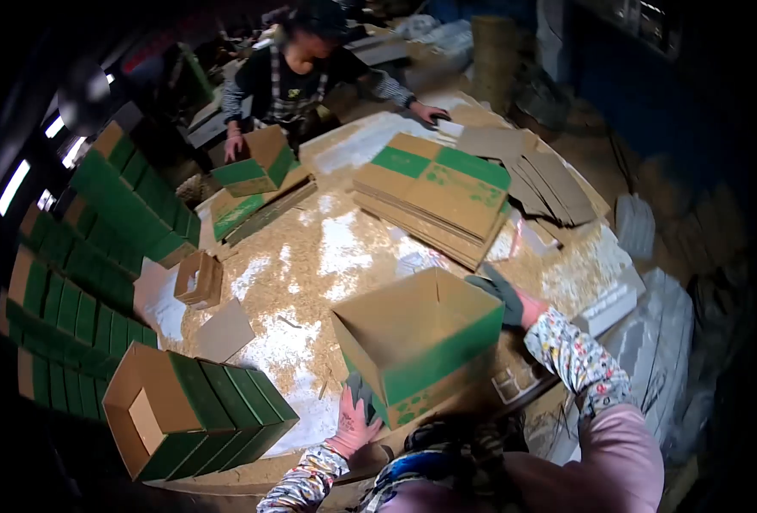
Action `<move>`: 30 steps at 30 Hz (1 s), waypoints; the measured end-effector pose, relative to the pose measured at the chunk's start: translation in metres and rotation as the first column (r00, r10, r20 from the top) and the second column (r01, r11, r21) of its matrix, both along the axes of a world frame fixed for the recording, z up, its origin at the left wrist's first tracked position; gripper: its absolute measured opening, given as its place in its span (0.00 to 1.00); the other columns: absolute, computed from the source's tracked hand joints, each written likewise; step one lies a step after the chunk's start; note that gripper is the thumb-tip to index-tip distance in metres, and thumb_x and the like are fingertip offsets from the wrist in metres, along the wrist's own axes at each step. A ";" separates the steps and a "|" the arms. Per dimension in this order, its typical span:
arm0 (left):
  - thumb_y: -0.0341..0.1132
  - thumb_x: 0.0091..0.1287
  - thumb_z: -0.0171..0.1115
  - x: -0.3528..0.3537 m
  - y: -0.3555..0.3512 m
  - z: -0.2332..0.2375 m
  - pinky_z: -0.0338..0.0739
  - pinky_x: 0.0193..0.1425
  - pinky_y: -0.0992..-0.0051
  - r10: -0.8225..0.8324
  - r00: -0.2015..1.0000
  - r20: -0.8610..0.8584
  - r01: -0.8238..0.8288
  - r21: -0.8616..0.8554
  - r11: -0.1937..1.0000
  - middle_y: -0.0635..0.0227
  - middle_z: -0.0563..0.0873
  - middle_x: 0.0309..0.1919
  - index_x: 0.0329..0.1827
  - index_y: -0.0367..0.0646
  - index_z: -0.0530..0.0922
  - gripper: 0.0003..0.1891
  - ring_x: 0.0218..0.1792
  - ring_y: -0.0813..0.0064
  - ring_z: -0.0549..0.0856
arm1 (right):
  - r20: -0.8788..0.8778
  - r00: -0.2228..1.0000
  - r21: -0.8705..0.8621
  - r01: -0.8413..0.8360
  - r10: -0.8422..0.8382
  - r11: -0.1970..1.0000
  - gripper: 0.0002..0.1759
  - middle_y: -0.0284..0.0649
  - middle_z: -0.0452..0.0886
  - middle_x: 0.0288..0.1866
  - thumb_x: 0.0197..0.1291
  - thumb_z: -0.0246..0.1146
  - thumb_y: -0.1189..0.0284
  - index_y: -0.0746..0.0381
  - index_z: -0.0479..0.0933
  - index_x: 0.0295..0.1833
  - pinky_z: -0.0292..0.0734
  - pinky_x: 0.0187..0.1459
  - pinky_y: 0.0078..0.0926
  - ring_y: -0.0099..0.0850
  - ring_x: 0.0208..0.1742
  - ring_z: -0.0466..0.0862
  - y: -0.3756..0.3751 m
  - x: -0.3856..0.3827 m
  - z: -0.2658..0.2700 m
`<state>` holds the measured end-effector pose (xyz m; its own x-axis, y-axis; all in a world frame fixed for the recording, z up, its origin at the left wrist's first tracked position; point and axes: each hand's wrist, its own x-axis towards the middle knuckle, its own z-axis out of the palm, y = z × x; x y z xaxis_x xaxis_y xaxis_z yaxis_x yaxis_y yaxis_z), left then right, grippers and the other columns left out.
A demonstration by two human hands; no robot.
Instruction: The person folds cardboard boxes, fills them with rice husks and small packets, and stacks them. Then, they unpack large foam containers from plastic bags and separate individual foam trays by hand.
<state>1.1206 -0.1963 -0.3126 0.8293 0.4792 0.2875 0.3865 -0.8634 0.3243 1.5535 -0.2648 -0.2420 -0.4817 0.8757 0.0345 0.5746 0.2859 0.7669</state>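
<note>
An open-topped cardboard box (443, 346) with a green band stands on the table in front of me. My left hand (356, 421), in a pink and dark grey glove, grips its near left corner. At the far right side, my right hand (513, 301) holds the same box, its gloved fingers against the wall. The box looks hollow inside, though its bottom is partly hidden. Just left of my left hand lies a row of nested green-banded boxes (216, 402) on its side. Beyond the box is a stack of flat cardboard blanks (434, 184).
Across the table (310, 248), a person (297, 85) rests one hand on another box (259, 162). Tall stacks of green boxes (130, 201) line the left side. A small cardboard tray (199, 280) and a loose sheet (224, 331) lie nearby. Wrapped bundles (652, 342) stand at right.
</note>
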 end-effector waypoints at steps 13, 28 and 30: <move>0.21 0.58 0.58 0.097 0.091 0.033 0.65 0.65 0.63 0.545 0.833 -0.093 -0.537 -0.376 0.755 0.48 0.74 0.54 0.63 0.35 0.66 0.27 0.56 0.51 0.72 | -0.772 -0.590 -0.552 0.807 0.236 0.211 0.43 0.60 0.64 0.67 0.61 0.56 0.45 0.70 0.62 0.68 0.62 0.66 0.40 0.51 0.68 0.65 -0.008 0.156 -0.164; 0.17 0.52 0.58 0.095 0.094 0.024 0.73 0.58 0.66 0.620 0.771 -0.146 -0.630 -0.317 0.709 0.52 0.74 0.50 0.60 0.38 0.69 0.28 0.52 0.55 0.77 | -0.512 -0.425 -0.082 0.889 0.747 0.450 0.26 0.40 0.79 0.49 0.52 0.70 0.72 0.66 0.71 0.56 0.76 0.44 0.30 0.32 0.44 0.79 0.007 0.256 -0.155; 0.18 0.55 0.58 0.092 0.094 0.026 0.72 0.58 0.65 0.581 0.810 -0.083 -0.563 -0.392 0.728 0.50 0.75 0.50 0.59 0.37 0.70 0.25 0.52 0.54 0.77 | -0.195 -0.601 -0.147 0.799 0.775 0.583 0.25 0.37 0.78 0.42 0.53 0.70 0.72 0.64 0.71 0.55 0.76 0.37 0.27 0.28 0.38 0.78 -0.025 0.218 -0.106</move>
